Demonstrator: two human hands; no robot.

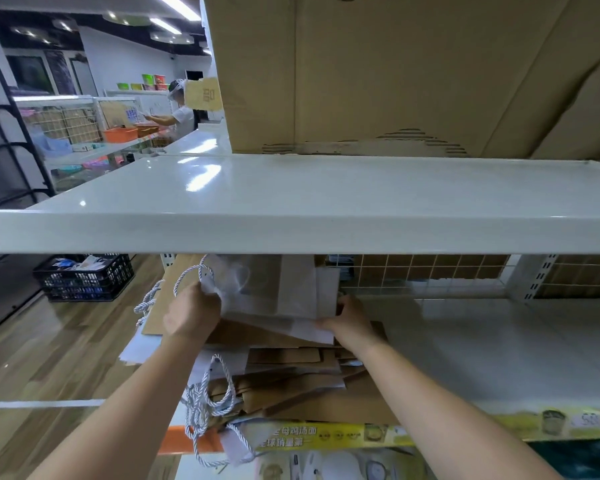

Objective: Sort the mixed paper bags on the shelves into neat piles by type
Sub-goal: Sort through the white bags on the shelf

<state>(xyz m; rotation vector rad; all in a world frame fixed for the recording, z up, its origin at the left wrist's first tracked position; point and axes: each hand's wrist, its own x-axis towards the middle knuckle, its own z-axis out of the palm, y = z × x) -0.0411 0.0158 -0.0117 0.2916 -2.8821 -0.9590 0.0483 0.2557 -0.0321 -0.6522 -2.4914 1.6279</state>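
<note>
My left hand [191,315] and right hand [349,318] each grip an edge of the white bag [267,289] above the mixed heap [291,375]; next I'd lay it on bare shelf [499,358] as its own pile

Both arms extended forward, hands at far reach.
Left hand [192,315] fingers curled in a closed grip; right hand [349,318] fingers curled too, thumb toward the left. Forearms bare.

— Any writing you can read?
— Only blurred Chinese characters on the yellow strip [291,438] at the lower shelf edge, bottom centre; a brown sign [203,95], upper left, carries one bold character.
</note>
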